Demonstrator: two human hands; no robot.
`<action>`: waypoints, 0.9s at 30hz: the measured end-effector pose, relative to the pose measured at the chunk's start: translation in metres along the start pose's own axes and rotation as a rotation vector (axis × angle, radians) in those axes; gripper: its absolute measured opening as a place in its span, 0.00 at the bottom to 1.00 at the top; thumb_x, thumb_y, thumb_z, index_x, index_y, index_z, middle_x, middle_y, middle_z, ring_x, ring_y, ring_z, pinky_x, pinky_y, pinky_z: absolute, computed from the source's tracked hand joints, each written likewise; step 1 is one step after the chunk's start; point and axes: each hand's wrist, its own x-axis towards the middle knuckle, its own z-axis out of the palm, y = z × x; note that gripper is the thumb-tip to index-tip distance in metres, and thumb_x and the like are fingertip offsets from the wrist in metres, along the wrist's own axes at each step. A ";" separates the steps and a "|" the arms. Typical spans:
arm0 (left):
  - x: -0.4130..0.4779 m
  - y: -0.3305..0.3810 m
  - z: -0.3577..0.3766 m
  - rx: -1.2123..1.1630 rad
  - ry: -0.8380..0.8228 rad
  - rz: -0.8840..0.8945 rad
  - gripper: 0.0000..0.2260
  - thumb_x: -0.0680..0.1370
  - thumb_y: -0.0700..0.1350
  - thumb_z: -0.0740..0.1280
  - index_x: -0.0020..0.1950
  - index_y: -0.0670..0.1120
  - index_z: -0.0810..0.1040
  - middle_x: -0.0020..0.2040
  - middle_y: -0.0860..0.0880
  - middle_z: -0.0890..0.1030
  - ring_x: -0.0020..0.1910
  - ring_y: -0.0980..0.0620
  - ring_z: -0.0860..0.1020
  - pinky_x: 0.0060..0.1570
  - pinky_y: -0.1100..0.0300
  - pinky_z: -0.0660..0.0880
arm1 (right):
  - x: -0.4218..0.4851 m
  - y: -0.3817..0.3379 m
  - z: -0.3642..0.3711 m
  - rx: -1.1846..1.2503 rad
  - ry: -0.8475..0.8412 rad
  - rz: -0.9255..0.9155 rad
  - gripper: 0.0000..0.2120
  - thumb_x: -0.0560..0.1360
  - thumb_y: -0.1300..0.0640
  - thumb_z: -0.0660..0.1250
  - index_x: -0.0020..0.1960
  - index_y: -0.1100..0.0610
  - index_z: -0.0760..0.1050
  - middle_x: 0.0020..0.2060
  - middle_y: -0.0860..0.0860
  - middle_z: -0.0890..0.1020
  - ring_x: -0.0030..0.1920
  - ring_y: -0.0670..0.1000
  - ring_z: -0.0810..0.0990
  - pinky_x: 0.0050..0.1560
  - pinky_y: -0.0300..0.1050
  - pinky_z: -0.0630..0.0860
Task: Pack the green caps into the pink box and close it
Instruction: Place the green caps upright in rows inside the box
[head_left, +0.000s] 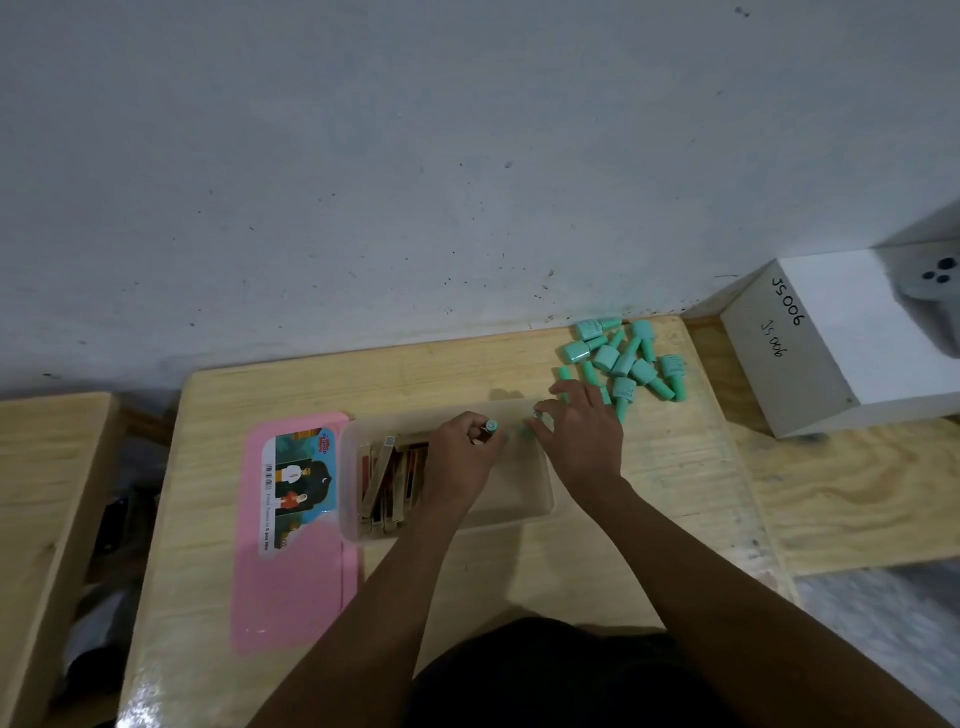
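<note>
A pale wall (415, 156) fills the upper view, and below it a wooden table (519, 571) carries everything in play. To the right, on a neighbouring surface, sits a white box (831, 332) with handwriting on its side. On the table's left lies the pink lid (296, 571), flat, with a printed label, its right edge touching or just under the box (524, 499), a clear tub that stands open beside it. The left end of the box holds a row of tan and dark sticks (389, 483) set on edge; the right part looks mostly bare. The pile of green caps (628, 358) lies near the table's far right corner, apart from the box. Both hands are over the far side of the box. The left hand (462, 457) is curled, pinching one cap (491, 427) between thumb and fingertips. The right hand (582, 431) has its fingers bent downward with something green at the tips, likely another cap, though the grip itself is too small to tell for sure. By the look of it, packing is at an early stage: the caps in hand are being set down, and most wait in the pile. The next move calls for letting go inside the box beside the sticks, then reaching to the pile. The lid cannot go on until the pile is gone.
</note>
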 end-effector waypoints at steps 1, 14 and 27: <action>0.001 -0.002 0.002 0.017 0.006 -0.011 0.08 0.71 0.47 0.73 0.47 0.45 0.82 0.40 0.51 0.82 0.39 0.54 0.79 0.39 0.61 0.76 | -0.001 0.000 0.000 0.007 0.003 0.000 0.08 0.70 0.49 0.74 0.46 0.52 0.85 0.53 0.50 0.81 0.55 0.54 0.77 0.45 0.52 0.77; 0.004 0.004 0.019 0.076 0.030 0.012 0.09 0.74 0.43 0.71 0.52 0.42 0.82 0.45 0.47 0.84 0.40 0.57 0.77 0.34 0.74 0.67 | -0.006 0.007 -0.002 0.145 -0.055 0.025 0.10 0.75 0.51 0.69 0.54 0.54 0.83 0.54 0.50 0.80 0.55 0.53 0.77 0.42 0.48 0.77; 0.011 0.005 0.027 0.134 0.042 0.024 0.11 0.74 0.45 0.70 0.54 0.43 0.83 0.47 0.45 0.85 0.43 0.52 0.82 0.41 0.63 0.74 | -0.003 0.001 -0.002 0.176 -0.116 0.098 0.11 0.77 0.49 0.66 0.55 0.52 0.81 0.55 0.49 0.78 0.57 0.51 0.75 0.44 0.46 0.76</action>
